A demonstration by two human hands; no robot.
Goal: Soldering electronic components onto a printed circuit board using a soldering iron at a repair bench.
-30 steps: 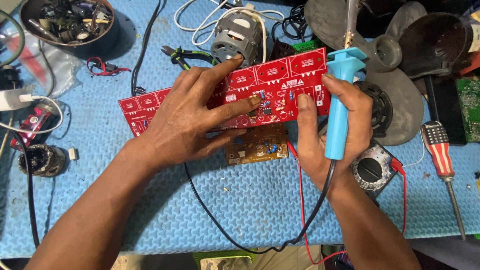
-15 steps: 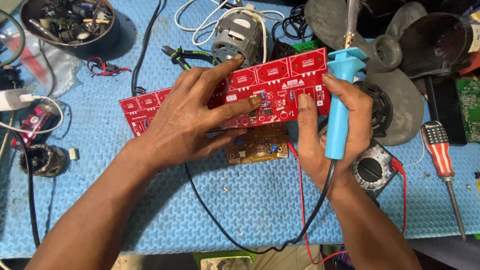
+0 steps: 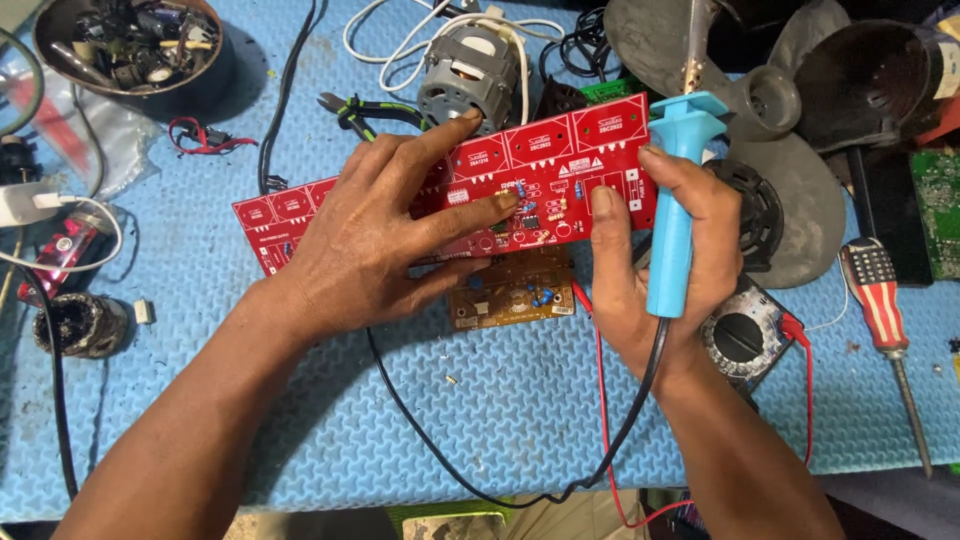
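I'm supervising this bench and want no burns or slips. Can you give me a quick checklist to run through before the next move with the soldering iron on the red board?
1. Red circuit board held firm: ok, the left hand lies flat on it and the right hand pinches its right edge.
2. Soldering iron gripped securely: ok, the right hand wraps its blue handle.
3. Hot tip away from fingers: ok, it points up and away from the board.
4. Iron's black cord free: cannot tell, it runs under the left forearm.
5. Tip temperature: cannot tell.
6. Space around the board: not ok, a small brown board, motor and multimeter crowd it.
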